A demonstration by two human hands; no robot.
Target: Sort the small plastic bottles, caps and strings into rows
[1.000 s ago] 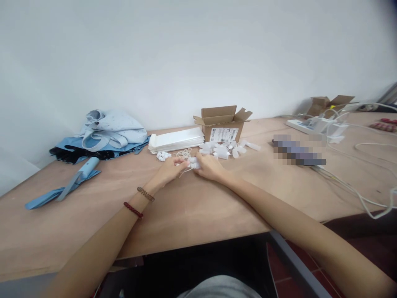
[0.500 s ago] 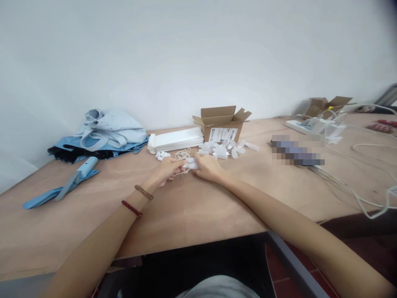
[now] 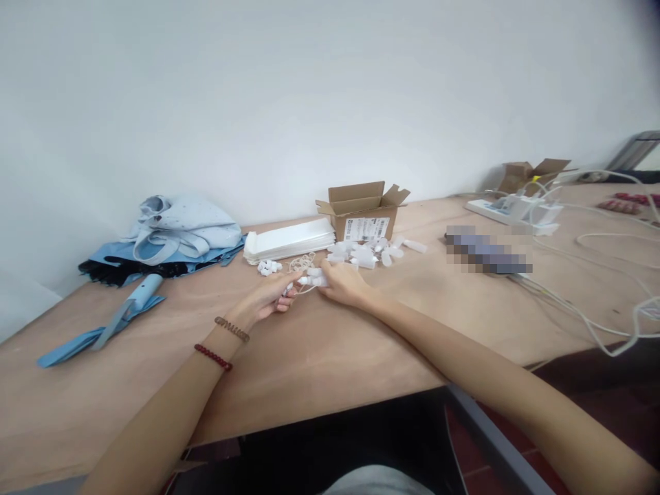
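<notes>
My right hand point(image 3: 343, 283) is closed around small translucent plastic bottles point(image 3: 315, 278) with white tips pointing left; its fingers hide part of them. Just left of it, my left hand point(image 3: 273, 294) is closed in a pinch. Something small and whitish shows between its fingers, too small to name. A thin cream cord point(image 3: 308, 290) runs below the bottles, between both hands. Behind the hands lie more tangled cord point(image 3: 302, 261), a little heap of white caps point(image 3: 269, 267) and a pile of similar translucent bottles point(image 3: 364, 257).
Beyond the hands are a stack of white flat sleeves point(image 3: 289, 237) and an open cardboard box point(image 3: 364, 223). A blue folded umbrella and cloth bag point(image 3: 180, 230) lie left. On the right are a blurred-out phone-like object point(image 3: 487, 254), a power strip point(image 3: 495, 210) and loose white cables point(image 3: 582, 323).
My left hand has drawn slightly left and down, away from the bottles, widening the gap between the hands. My right hand still grips the bottles. The whole view has shifted a little.
</notes>
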